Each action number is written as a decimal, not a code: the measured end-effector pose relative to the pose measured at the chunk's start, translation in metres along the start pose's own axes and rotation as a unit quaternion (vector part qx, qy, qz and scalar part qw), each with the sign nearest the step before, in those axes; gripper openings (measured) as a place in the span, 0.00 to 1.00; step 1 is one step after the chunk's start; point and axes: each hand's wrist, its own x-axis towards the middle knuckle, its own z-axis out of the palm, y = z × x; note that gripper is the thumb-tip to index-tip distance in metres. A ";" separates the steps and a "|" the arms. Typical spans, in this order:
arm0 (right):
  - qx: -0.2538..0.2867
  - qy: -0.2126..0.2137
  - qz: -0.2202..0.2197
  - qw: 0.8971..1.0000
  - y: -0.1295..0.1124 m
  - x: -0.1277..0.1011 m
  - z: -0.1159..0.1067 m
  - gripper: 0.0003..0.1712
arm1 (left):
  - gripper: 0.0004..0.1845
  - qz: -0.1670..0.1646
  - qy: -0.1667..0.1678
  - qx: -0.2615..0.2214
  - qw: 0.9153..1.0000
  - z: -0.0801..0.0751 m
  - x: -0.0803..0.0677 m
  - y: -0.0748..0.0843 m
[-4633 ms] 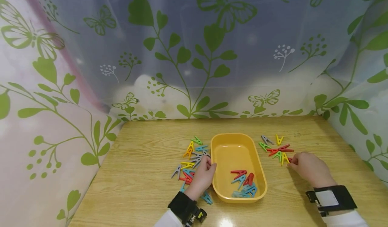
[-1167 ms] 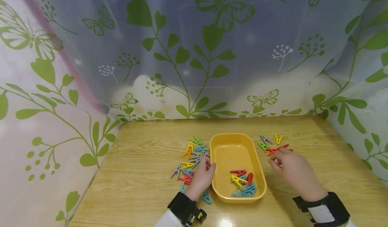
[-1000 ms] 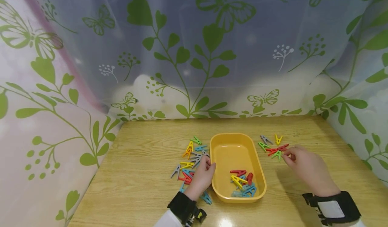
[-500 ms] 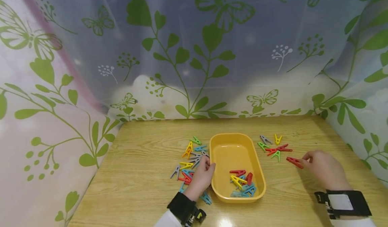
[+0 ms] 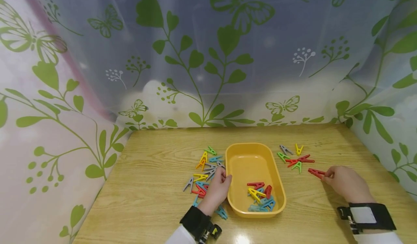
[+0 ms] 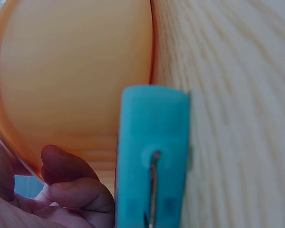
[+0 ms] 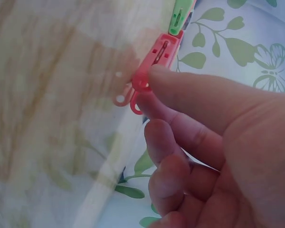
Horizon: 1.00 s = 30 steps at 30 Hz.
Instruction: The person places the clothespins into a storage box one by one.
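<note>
Red clothespin (image 5: 315, 172) pinched by right hand (image 5: 346, 183) beside yellow tray (image 5: 280, 186).

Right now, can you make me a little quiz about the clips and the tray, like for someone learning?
1. True or false: the right hand pinches a red clip.
2. What does the left hand rest against?
A. the yellow tray
B. the curtain
C. a cup
3. Fill in: the one yellow clip in the tray lies on top of the ____ and red clips at its near end.

Key
1. True; the wrist view shows thumb and finger on it.
2. A; the fingers touch the tray's left rim.
3. blue
</note>
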 end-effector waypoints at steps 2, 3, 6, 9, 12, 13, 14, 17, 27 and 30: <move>0.000 -0.003 -0.002 1.000 0.000 0.001 0.002 0.13 | 0.10 0.003 0.001 -0.001 1.000 0.000 0.000 0.000; 0.001 -0.003 -0.002 1.000 0.000 0.001 0.002 0.12 | 0.10 0.003 0.002 -0.001 1.000 0.000 0.000 0.000; -0.002 -0.004 -0.005 1.000 0.000 0.001 0.003 0.12 | 0.10 0.001 0.006 -0.001 1.000 0.001 0.001 -0.001; -0.006 -0.003 -0.006 1.000 -0.001 0.001 0.002 0.11 | 0.10 -0.003 0.009 0.000 1.000 0.001 0.001 -0.001; -0.004 -0.003 -0.005 1.000 -0.002 0.001 0.000 0.11 | 0.10 -0.004 0.009 -0.001 1.000 0.001 0.001 -0.001; -0.003 -0.003 -0.004 1.000 -0.002 0.000 0.000 0.11 | 0.10 -0.004 0.007 -0.001 1.000 0.001 0.001 -0.001; -0.002 -0.002 -0.003 1.000 -0.003 0.000 -0.001 0.11 | 0.10 -0.005 0.007 -0.002 1.000 0.001 0.001 0.000; -0.002 0.011 -0.005 1.000 -0.006 -0.002 -0.004 0.10 | 0.09 -0.004 0.004 -0.002 1.000 0.001 0.000 0.000; 0.004 0.109 -0.020 0.994 -0.026 -0.014 -0.010 0.12 | 0.09 -0.003 0.003 0.001 1.000 0.000 -0.001 0.000; 0.004 0.131 -0.026 0.991 -0.035 -0.017 -0.009 0.12 | 0.09 -0.003 0.004 0.003 1.000 0.000 0.000 0.000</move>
